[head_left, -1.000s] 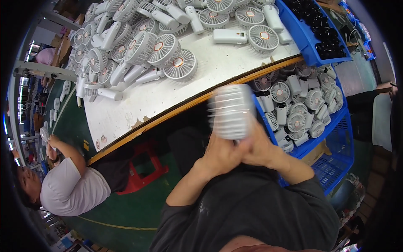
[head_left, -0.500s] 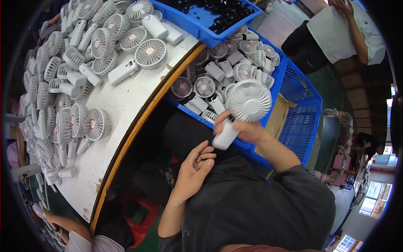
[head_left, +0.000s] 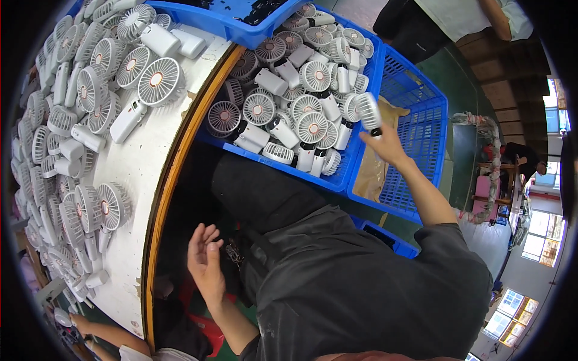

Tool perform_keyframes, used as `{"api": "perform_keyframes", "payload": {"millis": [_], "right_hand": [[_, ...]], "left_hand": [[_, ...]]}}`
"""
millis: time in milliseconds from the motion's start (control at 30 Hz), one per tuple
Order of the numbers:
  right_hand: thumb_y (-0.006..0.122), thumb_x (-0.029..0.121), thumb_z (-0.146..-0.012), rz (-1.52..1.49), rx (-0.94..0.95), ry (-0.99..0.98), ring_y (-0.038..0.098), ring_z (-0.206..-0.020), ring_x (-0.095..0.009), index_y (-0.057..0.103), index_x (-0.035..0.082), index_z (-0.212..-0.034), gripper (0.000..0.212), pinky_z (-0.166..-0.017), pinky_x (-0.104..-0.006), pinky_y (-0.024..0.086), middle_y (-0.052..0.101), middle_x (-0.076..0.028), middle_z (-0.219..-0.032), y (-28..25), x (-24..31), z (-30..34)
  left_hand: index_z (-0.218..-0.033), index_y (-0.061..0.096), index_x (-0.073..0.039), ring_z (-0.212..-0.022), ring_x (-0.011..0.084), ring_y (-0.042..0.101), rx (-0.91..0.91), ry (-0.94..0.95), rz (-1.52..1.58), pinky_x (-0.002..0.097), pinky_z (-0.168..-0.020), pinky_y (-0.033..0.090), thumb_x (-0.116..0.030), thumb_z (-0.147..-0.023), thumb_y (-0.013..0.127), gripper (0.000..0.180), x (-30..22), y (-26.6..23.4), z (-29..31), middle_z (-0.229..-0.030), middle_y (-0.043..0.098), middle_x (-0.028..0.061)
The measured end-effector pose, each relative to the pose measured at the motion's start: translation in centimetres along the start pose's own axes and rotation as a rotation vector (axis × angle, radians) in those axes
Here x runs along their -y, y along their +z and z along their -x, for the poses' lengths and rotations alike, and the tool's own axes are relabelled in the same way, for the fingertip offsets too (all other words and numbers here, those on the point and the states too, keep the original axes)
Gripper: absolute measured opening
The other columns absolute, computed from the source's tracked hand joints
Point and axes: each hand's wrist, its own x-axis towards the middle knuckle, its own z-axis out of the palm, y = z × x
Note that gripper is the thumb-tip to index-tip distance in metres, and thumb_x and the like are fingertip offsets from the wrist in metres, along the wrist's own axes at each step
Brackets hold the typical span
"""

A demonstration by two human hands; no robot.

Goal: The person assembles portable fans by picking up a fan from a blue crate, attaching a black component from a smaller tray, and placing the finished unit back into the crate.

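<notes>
My right hand (head_left: 384,144) grips a white handheld fan (head_left: 368,110) by its lower end, most of which the fingers hide. The fan is tilted at the right side of a blue bin (head_left: 376,69), beside its wall. Inside that bin lie many white handheld fans (head_left: 316,76), some with black parts on their handles. My left hand (head_left: 206,259) is off to the left, in front of the table edge, its fingers loosely curled and apart with nothing in them.
A white table (head_left: 135,165) with a wooden edge carries a heap of white fans (head_left: 90,90). A blue tray (head_left: 241,30) holds small black parts. Right of the bin stands a blue mesh basket (head_left: 415,144) with brown cardboard (head_left: 372,171). Another person's arm (head_left: 108,330) shows lower left.
My right hand has moved right with a fan, from in front of the bin to its right side. The left hand has drawn away to the left. The whole view has shifted.
</notes>
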Motion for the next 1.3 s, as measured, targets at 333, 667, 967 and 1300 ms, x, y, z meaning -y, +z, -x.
{"api": "perform_keyframes", "payload": {"millis": [333, 667, 967, 1300], "right_hand": [[0.076, 0.020, -0.079, 0.157, 0.205, -0.375, 0.058, -0.107, -0.042, 0.049, -0.004, -0.125, 0.059, -0.092, -0.0459, 0.049, 0.057, -0.025, -0.115, 8.7, 8.1, -0.1], [0.069, 0.010, -0.083, 0.208, 0.227, -0.405, 0.058, -0.105, -0.042, 0.053, -0.001, -0.124, 0.046, -0.089, -0.0462, 0.050, 0.058, -0.022, -0.111, 9.5, 5.7, 2.5], [0.065, 0.017, -0.086, 0.296, 0.264, -0.267, 0.059, -0.115, -0.042, 0.057, -0.004, -0.127, 0.047, -0.100, -0.0453, 0.047, 0.061, -0.026, -0.125, 9.1, 5.3, 1.5], [0.067, 0.002, -0.085, -0.153, 0.377, -0.679, 0.063, -0.086, -0.026, 0.059, 0.000, -0.119, 0.034, -0.077, -0.0345, 0.051, 0.064, -0.014, -0.101, 13.2, 18.9, 4.1]], "left_hand": [[-0.139, 0.048, 0.007, -0.118, 0.0255, 0.058, -0.274, 0.202, -0.179, 0.0364, -0.098, 0.049, -0.013, -0.100, 0.057, 0.045, -2.9, -5.2, 2.9, -0.128, 0.060, 0.0200], [-0.138, 0.049, 0.006, -0.118, 0.0264, 0.059, -0.381, 0.220, -0.265, 0.0385, -0.098, 0.050, -0.014, -0.101, 0.054, 0.043, -3.4, -8.4, 3.7, -0.128, 0.060, 0.0209], [-0.135, 0.052, 0.003, -0.113, 0.0197, 0.059, -0.714, 0.294, -0.537, 0.0303, -0.098, 0.046, -0.009, -0.097, 0.059, 0.041, -5.5, -12.1, 3.0, -0.129, 0.059, 0.0144], [-0.147, 0.026, 0.012, -0.137, 0.0405, 0.039, -1.092, 0.268, -0.776, 0.0432, -0.114, 0.033, -0.037, -0.088, 0.072, 0.089, -7.1, -23.3, -1.6, -0.147, 0.038, 0.0311]]}}
